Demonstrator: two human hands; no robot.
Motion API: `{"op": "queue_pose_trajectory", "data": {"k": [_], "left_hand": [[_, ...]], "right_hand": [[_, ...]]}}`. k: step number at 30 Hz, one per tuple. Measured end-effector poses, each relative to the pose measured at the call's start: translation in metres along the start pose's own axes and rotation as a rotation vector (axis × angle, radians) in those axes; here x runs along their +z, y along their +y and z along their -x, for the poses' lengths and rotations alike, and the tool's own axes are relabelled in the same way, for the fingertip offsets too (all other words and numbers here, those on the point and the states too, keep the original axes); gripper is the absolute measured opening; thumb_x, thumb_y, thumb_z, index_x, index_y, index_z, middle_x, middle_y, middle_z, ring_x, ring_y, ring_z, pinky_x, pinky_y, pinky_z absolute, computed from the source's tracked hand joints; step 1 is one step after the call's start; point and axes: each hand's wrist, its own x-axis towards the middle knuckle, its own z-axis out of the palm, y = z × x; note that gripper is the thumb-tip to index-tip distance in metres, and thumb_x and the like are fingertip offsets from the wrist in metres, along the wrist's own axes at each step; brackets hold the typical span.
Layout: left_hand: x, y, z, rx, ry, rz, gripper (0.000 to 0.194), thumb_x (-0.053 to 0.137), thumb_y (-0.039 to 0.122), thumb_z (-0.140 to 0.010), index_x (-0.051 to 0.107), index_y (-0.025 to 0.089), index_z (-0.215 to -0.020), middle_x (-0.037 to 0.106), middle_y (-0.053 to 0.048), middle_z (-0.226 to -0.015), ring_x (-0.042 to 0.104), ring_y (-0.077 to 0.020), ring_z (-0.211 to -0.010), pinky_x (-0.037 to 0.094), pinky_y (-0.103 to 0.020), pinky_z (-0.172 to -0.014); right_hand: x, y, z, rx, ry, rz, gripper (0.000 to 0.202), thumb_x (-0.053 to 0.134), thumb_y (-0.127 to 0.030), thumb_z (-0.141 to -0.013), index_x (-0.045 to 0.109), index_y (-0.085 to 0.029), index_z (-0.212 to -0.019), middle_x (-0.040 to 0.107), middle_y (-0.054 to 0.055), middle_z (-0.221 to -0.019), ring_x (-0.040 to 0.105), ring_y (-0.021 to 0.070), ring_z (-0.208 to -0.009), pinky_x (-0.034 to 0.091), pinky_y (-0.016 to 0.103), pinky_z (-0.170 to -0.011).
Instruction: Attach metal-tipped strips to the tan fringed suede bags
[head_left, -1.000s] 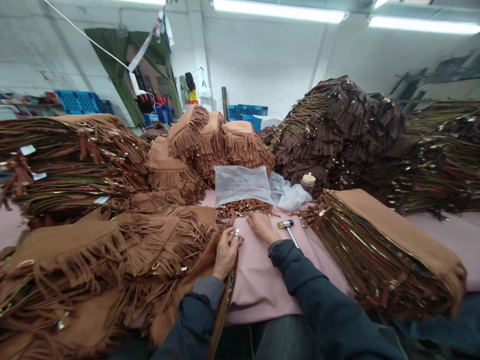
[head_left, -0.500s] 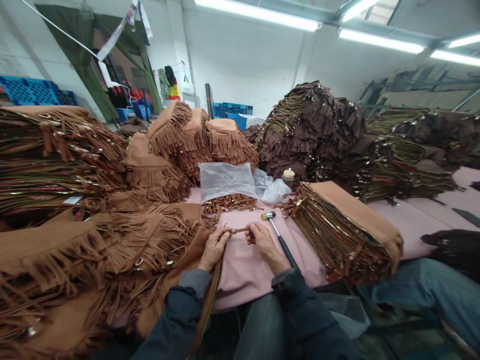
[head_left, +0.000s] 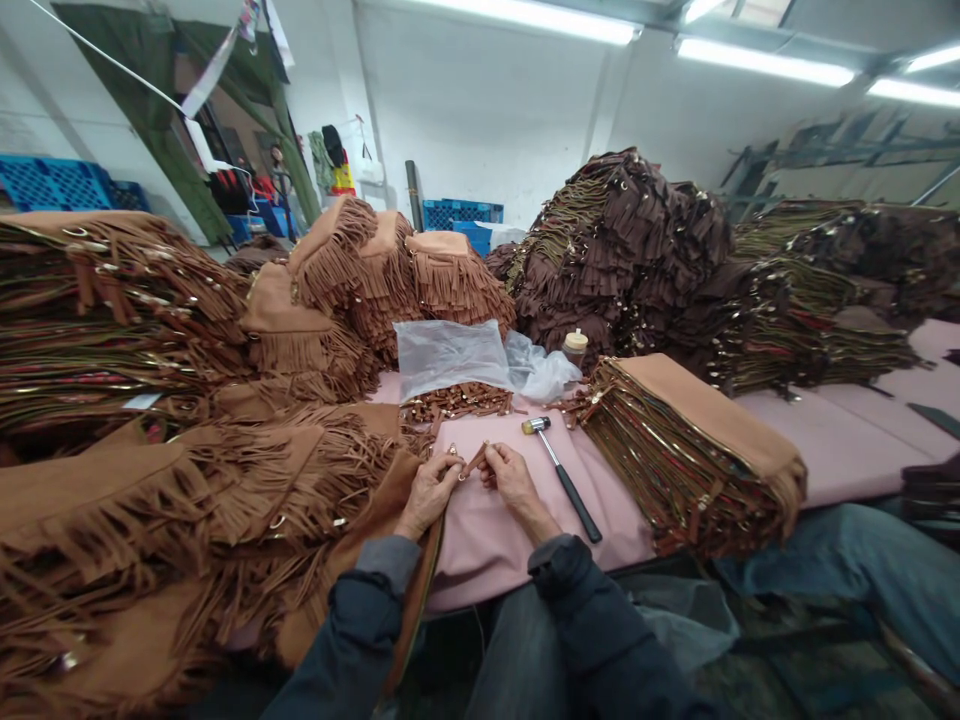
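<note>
Over the pink cloth (head_left: 487,560), my left hand (head_left: 427,495) is closed in a pinch at the end of a brown fringed bag (head_left: 386,505), whose zip edge runs down beside my left wrist. Small metal rings show at its fingertips. My right hand (head_left: 514,485) pinches a short brown leather strap (head_left: 475,461) that slants between the two hands; one end lies near a ring by my left fingers. Exactly how strap and ring join is too small to tell. A hammer (head_left: 564,478) with a black handle lies just right of my right hand.
Tan fringed bags (head_left: 97,490) cover the left side. A stack of similar bags (head_left: 675,450) stands right. Behind are small strap pieces (head_left: 461,400), a plastic bag (head_left: 454,355), a lidded jar (head_left: 574,345) and dark brown piles (head_left: 600,260). Another person's knee (head_left: 847,560) is at right.
The strap, level and stretched between my hands before, now slants up toward my right fingers. My right hand has come slightly left, nearer my left hand. The hammer handle is more exposed.
</note>
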Motion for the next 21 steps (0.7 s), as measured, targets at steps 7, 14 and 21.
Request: {"op": "queue_pose_trajectory", "data": {"k": [7,14,21], "left_hand": [[0.001,0.009,0.003,0.059,0.001,-0.16,0.029,0.062,0.026,-0.084,0.068,0.024,-0.113,0.07,-0.004,-0.116,0.062,-0.0229,-0.112,0.046,-0.038,-0.103],[0.006,0.025,0.016,0.044,0.047,-0.273,0.02,0.059,0.035,-0.093,0.071,0.024,-0.104,0.072,-0.004,-0.104,0.063,-0.0211,-0.101,0.045,-0.035,-0.091],[0.003,0.026,0.017,0.036,0.021,-0.266,0.024,0.054,0.038,-0.096,0.071,0.023,-0.104,0.072,-0.004,-0.103,0.062,-0.0207,-0.103,0.042,-0.036,-0.092]], "right_hand": [[0.01,0.005,-0.002,-0.005,0.183,0.036,0.043,0.055,-0.06,-0.087,0.057,-0.017,-0.088,0.066,0.003,-0.072,0.059,0.0157,-0.059,0.048,0.026,-0.053],[0.013,0.007,0.006,0.052,0.193,0.047,0.05,0.065,-0.063,-0.08,0.063,-0.014,-0.089,0.068,0.007,-0.079,0.06,0.014,-0.061,0.047,0.024,-0.054],[0.006,0.009,0.004,0.078,-0.133,0.089,0.05,0.076,-0.054,-0.075,0.066,-0.013,-0.101,0.062,0.001,-0.073,0.053,0.0117,-0.062,0.043,0.023,-0.058]]}}
